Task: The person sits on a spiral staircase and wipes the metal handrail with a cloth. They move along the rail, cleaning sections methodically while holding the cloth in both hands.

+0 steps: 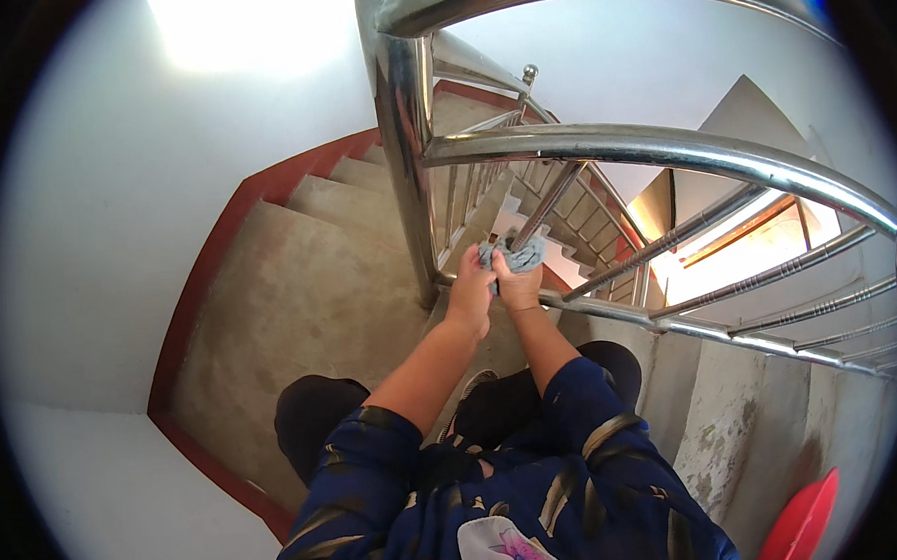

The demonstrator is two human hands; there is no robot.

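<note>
Both of my hands are close together low on the metal stair railing. My left hand (470,290) and my right hand (520,284) grip a grey-blue cloth (521,256) between them. The cloth is wrapped about the lower part of a metal baluster (549,206), just above the bottom rail (607,307). My fingers and folds of the cloth hide the foot of that baluster. A thick upright post (406,169) of shiny metal rises to the left of my hands.
More slanting balusters (672,249) run off to the right under the curved middle rail (638,142). Concrete steps (339,191) descend ahead beyond a landing (284,287). A red plastic object (800,520) lies on the steps at lower right. A white wall (129,181) bounds the left.
</note>
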